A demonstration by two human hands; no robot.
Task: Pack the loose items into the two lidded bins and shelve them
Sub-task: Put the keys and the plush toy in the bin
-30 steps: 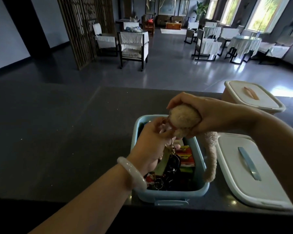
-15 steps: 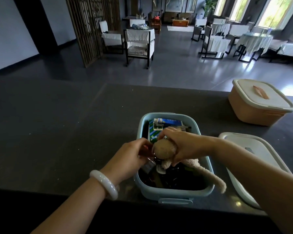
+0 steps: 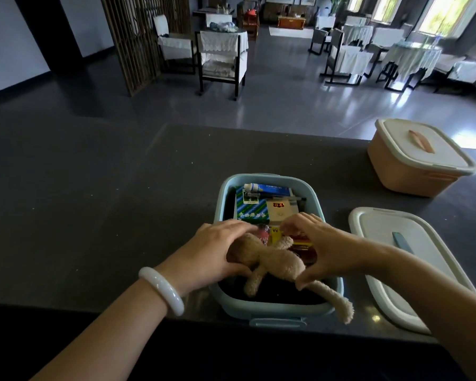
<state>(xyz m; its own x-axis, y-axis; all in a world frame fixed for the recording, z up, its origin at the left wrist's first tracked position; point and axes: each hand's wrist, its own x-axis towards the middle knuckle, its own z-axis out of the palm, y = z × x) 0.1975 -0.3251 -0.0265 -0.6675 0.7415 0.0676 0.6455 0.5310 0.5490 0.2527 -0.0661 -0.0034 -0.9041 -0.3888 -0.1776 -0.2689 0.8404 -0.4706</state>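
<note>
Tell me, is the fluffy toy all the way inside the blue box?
Not quite. The plush toy lies in the blue bin under both hands, but one long limb hangs over the near right rim.

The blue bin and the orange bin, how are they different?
The blue bin is open and full, with both hands pressing a plush toy inside; the orange bin has its lid on. The blue bin sits near the person, the orange one farther right. Both share a rounded shape.
</note>
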